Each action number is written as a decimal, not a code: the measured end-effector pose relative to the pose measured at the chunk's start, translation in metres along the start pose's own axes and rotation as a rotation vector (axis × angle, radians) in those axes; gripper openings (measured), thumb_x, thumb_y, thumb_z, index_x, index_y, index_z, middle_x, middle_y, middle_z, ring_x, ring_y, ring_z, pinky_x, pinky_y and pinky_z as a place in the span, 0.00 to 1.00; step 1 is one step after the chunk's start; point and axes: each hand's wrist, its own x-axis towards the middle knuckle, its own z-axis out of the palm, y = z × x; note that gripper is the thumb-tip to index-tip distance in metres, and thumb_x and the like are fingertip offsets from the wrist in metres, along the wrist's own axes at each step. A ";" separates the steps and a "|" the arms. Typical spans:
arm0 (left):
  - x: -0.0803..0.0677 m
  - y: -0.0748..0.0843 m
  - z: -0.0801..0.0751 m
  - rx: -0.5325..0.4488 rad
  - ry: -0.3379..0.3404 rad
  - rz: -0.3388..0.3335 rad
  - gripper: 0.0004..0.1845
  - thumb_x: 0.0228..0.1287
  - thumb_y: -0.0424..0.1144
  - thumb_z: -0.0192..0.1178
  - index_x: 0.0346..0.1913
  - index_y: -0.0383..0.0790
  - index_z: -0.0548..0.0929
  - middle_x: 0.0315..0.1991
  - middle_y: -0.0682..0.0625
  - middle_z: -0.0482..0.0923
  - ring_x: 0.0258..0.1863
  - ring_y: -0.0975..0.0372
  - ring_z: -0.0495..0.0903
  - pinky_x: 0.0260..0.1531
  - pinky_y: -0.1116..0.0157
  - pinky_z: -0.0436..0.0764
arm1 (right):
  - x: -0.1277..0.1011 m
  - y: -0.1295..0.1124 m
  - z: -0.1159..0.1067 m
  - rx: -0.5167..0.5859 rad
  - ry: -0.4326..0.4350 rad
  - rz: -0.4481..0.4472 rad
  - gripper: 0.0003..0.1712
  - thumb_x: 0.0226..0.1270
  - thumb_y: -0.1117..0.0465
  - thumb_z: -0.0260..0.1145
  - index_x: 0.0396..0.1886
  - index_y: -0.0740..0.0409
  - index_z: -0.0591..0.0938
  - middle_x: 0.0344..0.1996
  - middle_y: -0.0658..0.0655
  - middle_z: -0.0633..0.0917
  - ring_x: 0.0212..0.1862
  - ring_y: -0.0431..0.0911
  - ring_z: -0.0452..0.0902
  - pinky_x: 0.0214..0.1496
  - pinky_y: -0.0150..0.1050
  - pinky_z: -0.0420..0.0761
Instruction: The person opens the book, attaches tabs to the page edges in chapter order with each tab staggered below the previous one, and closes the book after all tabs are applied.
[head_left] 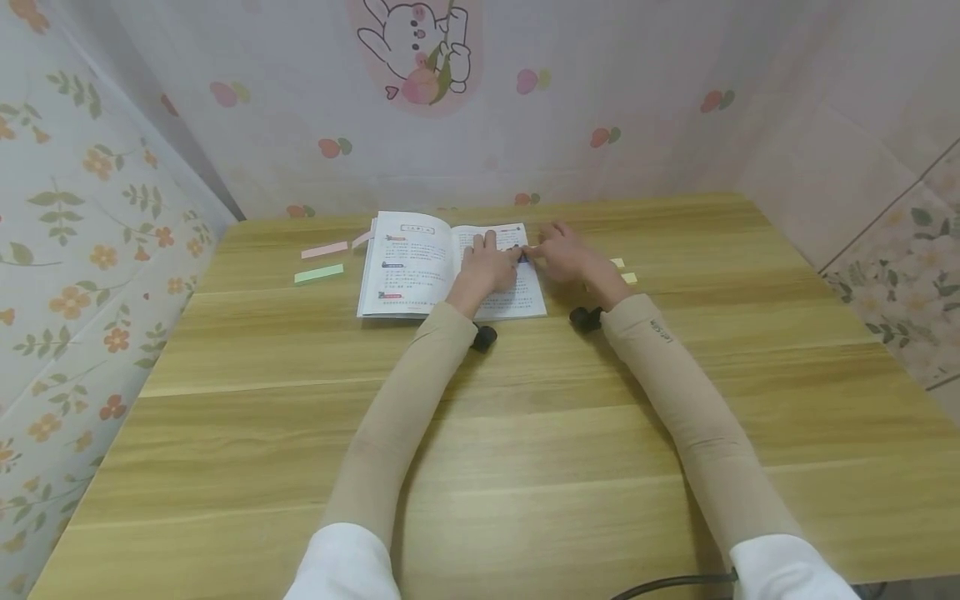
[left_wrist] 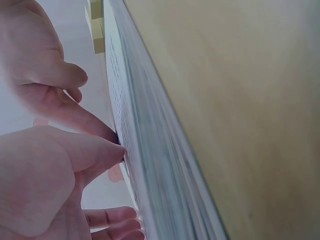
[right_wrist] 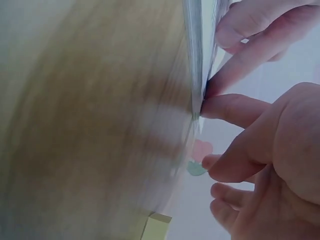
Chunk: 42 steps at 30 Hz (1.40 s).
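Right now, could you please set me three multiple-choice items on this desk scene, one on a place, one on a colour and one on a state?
1. Where do the pink strip and green strip lie?
A. left of the book
B. on its pages
C. at the table's near edge

2. What colour are the notes right of the book?
A. blue
B. yellow
C. red

3. How is the book?
A. shut
B. standing upright
C. lying open

Answers: 1 A, both strips lie on bare wood left of it. 2 B, they show pale yellow beyond the right hand. 3 C, two printed pages face up under the left hand.
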 end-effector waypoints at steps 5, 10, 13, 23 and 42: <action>-0.001 0.001 -0.001 0.019 0.003 0.003 0.27 0.81 0.46 0.39 0.80 0.53 0.59 0.69 0.38 0.54 0.61 0.49 0.57 0.64 0.53 0.62 | 0.000 0.000 -0.001 0.004 -0.028 0.027 0.26 0.80 0.64 0.46 0.74 0.56 0.69 0.74 0.76 0.57 0.76 0.72 0.42 0.78 0.61 0.41; -0.002 0.001 -0.001 0.022 -0.003 0.004 0.27 0.81 0.45 0.38 0.80 0.53 0.59 0.70 0.37 0.54 0.62 0.49 0.56 0.66 0.52 0.60 | -0.001 0.000 -0.002 0.008 -0.048 0.033 0.25 0.81 0.62 0.46 0.74 0.57 0.69 0.74 0.76 0.57 0.76 0.72 0.42 0.78 0.61 0.41; -0.002 0.001 -0.001 0.019 -0.002 0.003 0.27 0.81 0.46 0.39 0.80 0.53 0.60 0.70 0.37 0.53 0.62 0.49 0.56 0.67 0.52 0.60 | -0.002 -0.002 -0.004 0.014 -0.047 0.029 0.24 0.81 0.62 0.48 0.72 0.60 0.71 0.73 0.75 0.61 0.76 0.71 0.43 0.78 0.61 0.41; -0.005 0.001 -0.004 0.016 -0.021 0.019 0.28 0.81 0.45 0.40 0.80 0.50 0.58 0.68 0.38 0.54 0.60 0.50 0.56 0.66 0.53 0.61 | -0.007 -0.009 -0.008 0.041 -0.058 0.067 0.25 0.81 0.61 0.48 0.73 0.59 0.70 0.74 0.75 0.58 0.76 0.72 0.42 0.77 0.62 0.42; -0.001 -0.003 -0.002 0.011 -0.012 0.015 0.31 0.77 0.50 0.44 0.80 0.55 0.58 0.73 0.36 0.50 0.65 0.46 0.56 0.68 0.50 0.59 | -0.006 -0.011 -0.008 0.032 -0.093 0.099 0.26 0.83 0.61 0.46 0.76 0.56 0.65 0.71 0.75 0.61 0.75 0.73 0.44 0.77 0.62 0.46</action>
